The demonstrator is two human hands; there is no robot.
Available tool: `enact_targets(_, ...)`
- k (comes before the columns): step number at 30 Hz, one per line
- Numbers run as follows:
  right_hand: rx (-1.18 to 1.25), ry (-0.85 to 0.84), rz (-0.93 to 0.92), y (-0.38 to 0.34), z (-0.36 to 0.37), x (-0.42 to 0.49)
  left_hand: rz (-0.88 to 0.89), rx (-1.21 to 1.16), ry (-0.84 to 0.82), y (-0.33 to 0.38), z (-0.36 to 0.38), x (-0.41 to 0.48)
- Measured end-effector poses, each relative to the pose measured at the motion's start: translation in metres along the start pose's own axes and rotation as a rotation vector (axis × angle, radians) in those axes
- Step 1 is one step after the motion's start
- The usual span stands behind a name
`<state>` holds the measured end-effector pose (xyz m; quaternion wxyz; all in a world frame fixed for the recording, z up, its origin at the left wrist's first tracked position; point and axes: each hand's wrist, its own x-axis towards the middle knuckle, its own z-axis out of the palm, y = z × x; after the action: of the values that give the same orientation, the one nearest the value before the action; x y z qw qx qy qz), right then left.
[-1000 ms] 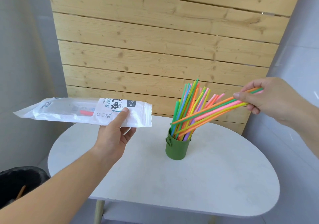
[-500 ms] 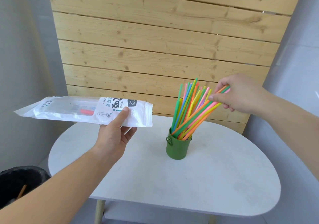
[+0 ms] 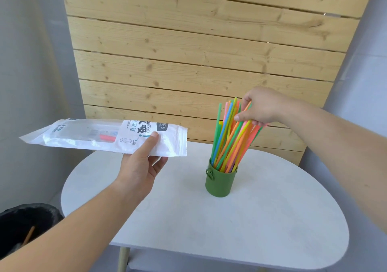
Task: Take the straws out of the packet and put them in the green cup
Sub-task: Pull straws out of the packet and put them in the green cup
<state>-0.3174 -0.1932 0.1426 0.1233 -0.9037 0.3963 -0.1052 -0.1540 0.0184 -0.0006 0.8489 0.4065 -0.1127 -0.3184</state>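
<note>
A small green cup (image 3: 220, 183) stands on the white table (image 3: 261, 219), a little right of its middle. Several coloured straws (image 3: 230, 137) stand in it, fanned upward. My right hand (image 3: 262, 107) pinches the upper ends of a bundle of those straws above the cup; their lower ends sit inside it. My left hand (image 3: 144, 160) holds a white and clear plastic packet (image 3: 100, 137) flat in the air, left of the cup, thumb on top. Something red shows through the packet's clear part.
A wooden slat panel (image 3: 199, 52) stands behind the table. A black bin (image 3: 23, 227) sits on the floor at the lower left. Grey walls flank both sides.
My right hand has swung the held straws leftward and upright, from slanting far out to the right to nearly vertical in the cup. The left hand and packet have stayed put.
</note>
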Motion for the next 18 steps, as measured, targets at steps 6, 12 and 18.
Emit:
enact_targets(6, -0.064, 0.255, -0.044, -0.004, 0.024, -0.003, 0.013, -0.004, -0.001, 0.002, -0.002, 0.001)
enact_targets(12, -0.003, 0.336, -0.112, 0.003, 0.045, -0.015, 0.015, -0.005, -0.004, 0.002, -0.002, 0.002)
enact_targets(18, -0.056, 0.323, -0.194, 0.012, 0.052, -0.019, 0.012, 0.005, -0.003, 0.000, 0.000, 0.001)
